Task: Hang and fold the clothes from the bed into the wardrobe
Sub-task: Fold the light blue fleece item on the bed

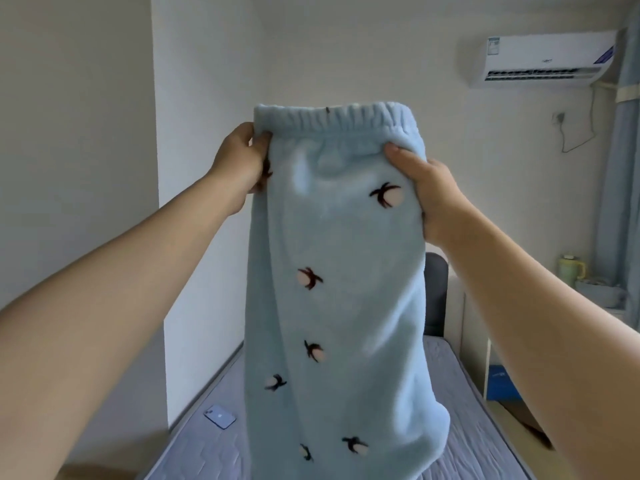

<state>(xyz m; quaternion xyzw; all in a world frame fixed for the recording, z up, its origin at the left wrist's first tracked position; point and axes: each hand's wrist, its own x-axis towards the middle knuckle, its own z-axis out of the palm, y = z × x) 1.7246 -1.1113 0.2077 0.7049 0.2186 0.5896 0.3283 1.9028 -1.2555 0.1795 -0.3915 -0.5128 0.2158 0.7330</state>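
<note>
A pair of light blue fleece trousers (349, 271) with small dark-and-pink motifs hangs upright in front of me, elastic waistband at the top. My left hand (242, 161) grips the left side just under the waistband. My right hand (426, 192) grips the right side at about the same height, thumb on the front. The legs hang down to the grey mattress of the bed (214, 441) below. The wardrobe is not in view.
A blue phone (219, 417) lies on the mattress near its left edge. A dark headboard (437, 289) stands behind the trousers. A white shelf unit (491, 368) is on the right, with a kettle (569, 270) on top. An air conditioner (543, 58) hangs high on the wall.
</note>
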